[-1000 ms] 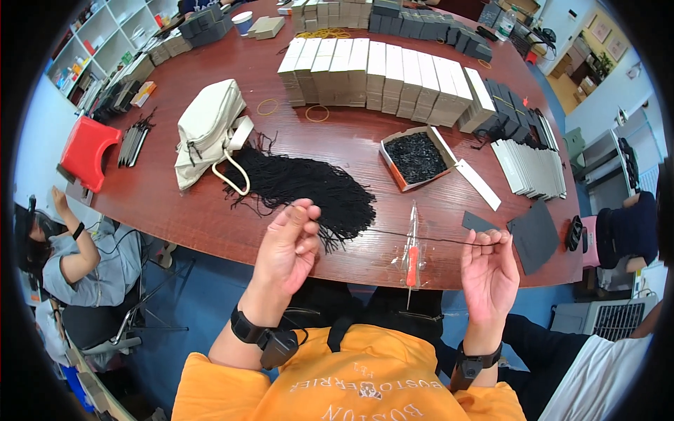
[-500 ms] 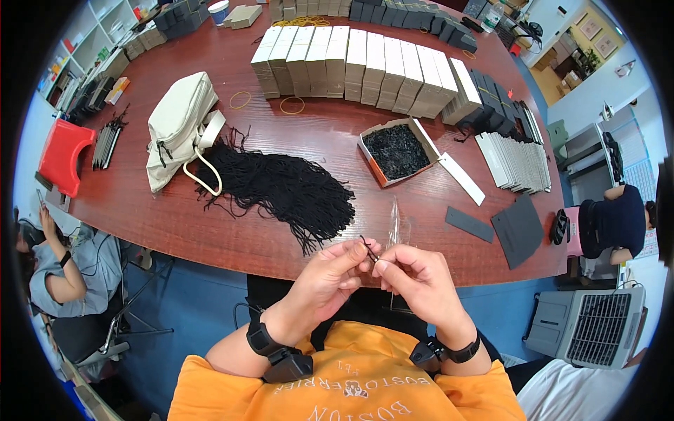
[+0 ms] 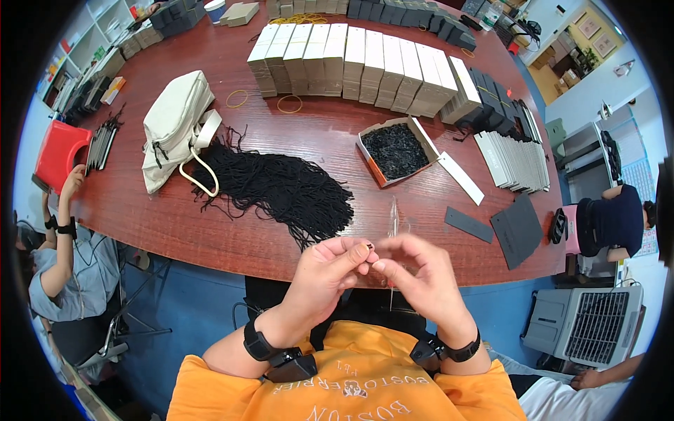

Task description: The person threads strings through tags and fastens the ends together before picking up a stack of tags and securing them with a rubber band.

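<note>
Just above the table's near edge, my left hand [image 3: 328, 272] is closed in a pinch. A dark bit of black cord [image 3: 370, 246] peeks out at its thumb tip; most of it is hidden by the fingers. My right hand [image 3: 421, 275] is close by, thumb near the left fingertips and its index finger smeared by motion, so its grip cannot be made out. Beyond my left hand spreads a heap of black cords [image 3: 281, 189]. An open box of small black pieces [image 3: 397, 151] sits farther off to the right. A clear plastic strip [image 3: 394, 217] lies behind my right hand.
Past the heap is a cream bag [image 3: 179, 119]. White-topped card stacks [image 3: 354, 63] form a row at the back. To the right lie a white strip [image 3: 461, 178], grey pieces [image 3: 518, 228] and fanned cards [image 3: 512, 161]. A co-worker's hand [image 3: 74, 181] is by a red stool [image 3: 62, 154].
My right hand's fingers have shifted off the cord that stretched between both hands, and now blur. Less of the cord shows. At left, the co-worker's arm has reached toward the red stool.
</note>
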`<state>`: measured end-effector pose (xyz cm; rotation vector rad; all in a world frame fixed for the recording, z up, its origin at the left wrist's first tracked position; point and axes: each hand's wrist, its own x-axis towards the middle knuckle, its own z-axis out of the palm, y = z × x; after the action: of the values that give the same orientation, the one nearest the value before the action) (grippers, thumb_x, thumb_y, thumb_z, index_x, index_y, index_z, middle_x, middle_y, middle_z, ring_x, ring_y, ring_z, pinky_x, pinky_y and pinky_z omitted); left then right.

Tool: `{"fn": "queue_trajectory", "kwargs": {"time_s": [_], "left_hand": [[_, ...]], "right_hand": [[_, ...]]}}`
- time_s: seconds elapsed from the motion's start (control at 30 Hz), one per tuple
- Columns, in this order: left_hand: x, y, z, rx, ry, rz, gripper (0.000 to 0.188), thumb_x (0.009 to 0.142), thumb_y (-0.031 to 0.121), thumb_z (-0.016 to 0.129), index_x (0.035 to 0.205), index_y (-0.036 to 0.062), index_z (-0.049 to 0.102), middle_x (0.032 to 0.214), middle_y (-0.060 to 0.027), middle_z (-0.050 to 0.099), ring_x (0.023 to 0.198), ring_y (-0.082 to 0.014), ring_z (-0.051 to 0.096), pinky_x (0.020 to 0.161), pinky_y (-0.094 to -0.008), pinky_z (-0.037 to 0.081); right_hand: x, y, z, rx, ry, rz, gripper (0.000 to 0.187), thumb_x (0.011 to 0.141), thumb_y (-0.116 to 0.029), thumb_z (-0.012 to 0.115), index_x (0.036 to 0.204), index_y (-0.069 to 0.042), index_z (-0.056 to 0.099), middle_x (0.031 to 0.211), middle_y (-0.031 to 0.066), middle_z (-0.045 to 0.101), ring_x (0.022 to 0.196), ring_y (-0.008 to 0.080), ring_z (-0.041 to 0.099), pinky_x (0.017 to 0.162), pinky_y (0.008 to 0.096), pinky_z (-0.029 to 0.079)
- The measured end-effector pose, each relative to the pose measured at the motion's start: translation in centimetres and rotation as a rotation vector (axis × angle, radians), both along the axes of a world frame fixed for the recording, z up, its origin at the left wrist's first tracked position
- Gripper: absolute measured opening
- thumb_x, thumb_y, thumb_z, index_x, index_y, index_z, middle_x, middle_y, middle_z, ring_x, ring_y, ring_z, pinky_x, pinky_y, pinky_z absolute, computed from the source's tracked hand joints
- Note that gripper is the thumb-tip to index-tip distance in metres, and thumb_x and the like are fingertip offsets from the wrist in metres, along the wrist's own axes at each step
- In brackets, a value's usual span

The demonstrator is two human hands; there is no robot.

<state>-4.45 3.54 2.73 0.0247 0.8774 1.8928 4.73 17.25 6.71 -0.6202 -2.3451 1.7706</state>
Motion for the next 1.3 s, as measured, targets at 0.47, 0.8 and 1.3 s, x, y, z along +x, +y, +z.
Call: {"fn": "queue_trajectory", "kwargs": {"time_s": [0.47, 0.8, 1.3], "left_hand": [[-1.6, -0.1, 1.2, -0.128, 0.159, -0.293, 0.011, 0.085, 0.006, 0.063, 0.092, -0.0021, 0.065, 0.086, -0.0098, 0.067, 0.068, -0.0084, 0.061, 0.059, -0.0185, 0.048], [-3.9, 1.8, 0.8, -0.106, 0.277, -0.281, 0.016, 0.084, 0.01, 0.066, 0.094, -0.0019, 0.064, 0.084, -0.0067, 0.067, 0.068, -0.0075, 0.06, 0.065, -0.0193, 0.049], [-3.6, 2.6, 0.1, -0.084, 0.192, -0.078, 0.007, 0.086, 0.007, 0.062, 0.092, 0.0038, 0.06, 0.082, -0.0049, 0.065, 0.067, -0.007, 0.058, 0.061, -0.0185, 0.047]], "right_hand": [[-0.8, 3.0, 0.1, -0.129, 0.178, 0.245, 0.004, 0.078, 0.0, 0.065, 0.082, -0.001, 0.065, 0.077, 0.0059, 0.062, 0.069, 0.0101, 0.059, 0.06, 0.0238, 0.046], [-3.3, 5.1, -0.2, -0.57, -0.025, 0.179, 0.008, 0.083, -0.002, 0.063, 0.09, 0.003, 0.064, 0.081, 0.0057, 0.065, 0.074, 0.0102, 0.061, 0.068, 0.0214, 0.049], [-12.6, 9.0, -4.1, 0.869, -0.362, 0.073, 0.012, 0.072, -0.018, 0.068, 0.075, -0.007, 0.068, 0.073, 0.0171, 0.064, 0.074, 0.0318, 0.064, 0.066, 0.0409, 0.05]]}}
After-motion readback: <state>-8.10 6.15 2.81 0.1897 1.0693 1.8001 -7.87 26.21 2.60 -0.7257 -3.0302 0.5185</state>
